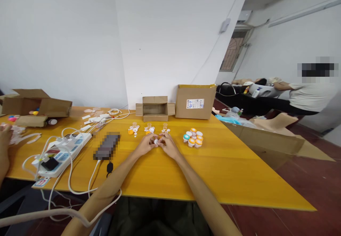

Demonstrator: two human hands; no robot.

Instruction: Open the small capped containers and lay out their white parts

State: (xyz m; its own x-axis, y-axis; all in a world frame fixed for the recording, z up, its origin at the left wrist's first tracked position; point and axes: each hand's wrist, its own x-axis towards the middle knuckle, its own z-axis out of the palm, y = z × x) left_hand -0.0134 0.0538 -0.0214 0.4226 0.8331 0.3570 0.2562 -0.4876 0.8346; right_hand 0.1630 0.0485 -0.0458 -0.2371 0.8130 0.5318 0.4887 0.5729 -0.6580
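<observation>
Left hand (147,144), right hand (167,146): fingers clamped on white piece (156,141). Jars (191,141), three o'clock, seemingly done; parts (151,130), ten to one o'clock, likely pending.

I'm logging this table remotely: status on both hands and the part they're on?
Left hand and right hand together, pinching small white part. Capped jars to the right, apart from hands. White cable appears to cross left forearm.

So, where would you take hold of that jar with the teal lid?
Probably the teal-lidded jar is best pinched by the rim of its lid, from above and the left: it seems upright, lid uppermost, at the cluster's left end, with other jars crowding its right.
</observation>
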